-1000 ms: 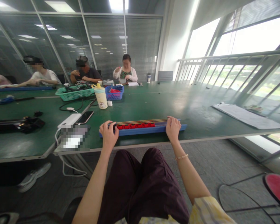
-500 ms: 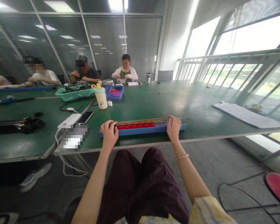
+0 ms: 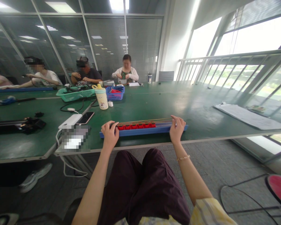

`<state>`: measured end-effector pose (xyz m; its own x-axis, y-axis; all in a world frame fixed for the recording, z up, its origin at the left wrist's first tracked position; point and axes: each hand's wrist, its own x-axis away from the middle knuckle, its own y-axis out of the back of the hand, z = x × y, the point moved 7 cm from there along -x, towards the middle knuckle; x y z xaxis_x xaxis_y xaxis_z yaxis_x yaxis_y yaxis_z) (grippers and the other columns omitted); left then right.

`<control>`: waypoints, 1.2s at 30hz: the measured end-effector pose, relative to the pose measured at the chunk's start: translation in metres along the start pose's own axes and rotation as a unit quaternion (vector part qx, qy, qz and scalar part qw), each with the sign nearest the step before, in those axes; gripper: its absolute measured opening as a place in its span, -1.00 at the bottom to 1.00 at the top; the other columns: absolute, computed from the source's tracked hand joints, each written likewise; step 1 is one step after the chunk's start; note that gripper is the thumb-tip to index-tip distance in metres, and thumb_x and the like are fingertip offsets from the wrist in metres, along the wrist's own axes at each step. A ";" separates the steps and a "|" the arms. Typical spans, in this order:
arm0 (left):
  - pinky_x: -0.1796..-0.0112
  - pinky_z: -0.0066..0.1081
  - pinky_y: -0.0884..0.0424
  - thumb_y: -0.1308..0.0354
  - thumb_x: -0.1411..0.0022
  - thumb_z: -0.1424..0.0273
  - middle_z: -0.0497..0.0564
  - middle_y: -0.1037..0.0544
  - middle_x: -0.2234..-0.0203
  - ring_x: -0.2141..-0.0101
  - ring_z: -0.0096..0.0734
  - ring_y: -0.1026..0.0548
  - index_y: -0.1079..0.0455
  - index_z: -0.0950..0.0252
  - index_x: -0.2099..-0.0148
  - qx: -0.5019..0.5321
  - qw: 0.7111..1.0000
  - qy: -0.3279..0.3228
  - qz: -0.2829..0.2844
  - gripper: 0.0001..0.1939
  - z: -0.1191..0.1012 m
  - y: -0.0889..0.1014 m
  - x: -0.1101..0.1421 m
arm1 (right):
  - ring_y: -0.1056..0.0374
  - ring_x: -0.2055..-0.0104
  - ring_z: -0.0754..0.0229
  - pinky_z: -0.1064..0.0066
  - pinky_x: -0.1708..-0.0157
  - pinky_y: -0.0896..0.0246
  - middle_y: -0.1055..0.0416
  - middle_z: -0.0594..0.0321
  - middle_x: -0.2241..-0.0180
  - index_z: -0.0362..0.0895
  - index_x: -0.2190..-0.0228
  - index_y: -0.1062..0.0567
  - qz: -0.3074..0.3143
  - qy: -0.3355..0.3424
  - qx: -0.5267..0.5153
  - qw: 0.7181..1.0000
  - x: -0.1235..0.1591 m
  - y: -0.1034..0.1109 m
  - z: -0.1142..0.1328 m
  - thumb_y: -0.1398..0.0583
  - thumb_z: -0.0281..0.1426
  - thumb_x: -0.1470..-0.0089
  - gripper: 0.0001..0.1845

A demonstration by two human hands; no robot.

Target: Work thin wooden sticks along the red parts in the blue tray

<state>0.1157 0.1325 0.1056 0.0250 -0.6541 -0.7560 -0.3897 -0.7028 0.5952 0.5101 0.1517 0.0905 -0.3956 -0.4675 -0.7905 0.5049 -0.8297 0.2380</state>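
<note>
A long blue channel-shaped bar [image 3: 140,133] lies across the table near its front edge. Several red pieces [image 3: 136,126] sit in a row along its left and middle part. Above them, thin yellowish cords [image 3: 145,121] run lengthwise from hand to hand. At the left end my left hand [image 3: 110,134] is closed around a dark part, mostly hidden by the fingers. My right hand [image 3: 177,128] pinches the cords' right end with thumb and forefinger, over the bar's right end. Something small and shiny shows between its fingers.
To the left lie a phone [image 3: 85,118] and a white power bank [image 3: 70,121] with a cable. Farther back stand a cream tumbler [image 3: 100,98], a green basket [image 3: 76,95] and a blue basket [image 3: 115,95]. A clipboard [image 3: 245,116] lies right. Several people sit across.
My right hand has slid to the right along the bar, and the cords reach farther with it. My left hand and the red pieces have stayed in place.
</note>
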 end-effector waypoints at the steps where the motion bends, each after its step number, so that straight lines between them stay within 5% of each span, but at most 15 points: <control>1: -0.05 -0.08 -0.23 0.00 -0.31 0.39 0.17 -0.40 -0.04 -0.06 -0.03 -0.26 -0.50 0.19 -0.04 0.000 1.000 0.001 0.000 -0.66 0.000 0.000 0.000 | -0.31 0.05 0.04 0.15 -0.05 -0.08 -0.46 0.04 0.17 -0.12 0.09 -0.54 -0.002 -0.002 -0.001 1.000 0.000 0.001 0.000 0.07 -0.25 -0.31 -0.56; 12: -0.03 -0.07 -0.22 0.00 -0.30 0.39 0.18 -0.42 -0.01 -0.04 -0.01 -0.25 -0.49 0.21 -0.07 -0.022 1.000 -0.002 -0.009 -0.64 -0.004 0.005 0.000 | -0.25 0.05 0.03 0.18 0.00 -0.13 -0.34 0.05 0.18 -0.12 0.25 -0.57 -0.020 -0.023 -0.016 0.999 0.001 0.004 -0.001 0.03 -0.21 -0.29 -0.58; 36: -0.07 -0.12 -0.23 -0.03 -0.27 0.46 0.13 -0.46 0.06 -0.02 -0.08 -0.28 -0.52 0.19 0.03 -0.002 0.999 -0.024 -0.032 -0.69 -0.008 0.013 0.002 | -0.34 0.20 0.10 0.28 0.09 -0.14 -0.53 0.11 0.26 -0.12 0.31 -0.53 -0.006 -0.012 -0.031 0.999 0.001 0.003 0.002 0.03 -0.21 -0.32 -0.59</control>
<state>0.1184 0.1196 0.1143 0.0063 -0.5939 -0.8045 -0.3851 -0.7439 0.5461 0.5103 0.1481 0.0918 -0.4197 -0.4651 -0.7795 0.5459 -0.8154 0.1927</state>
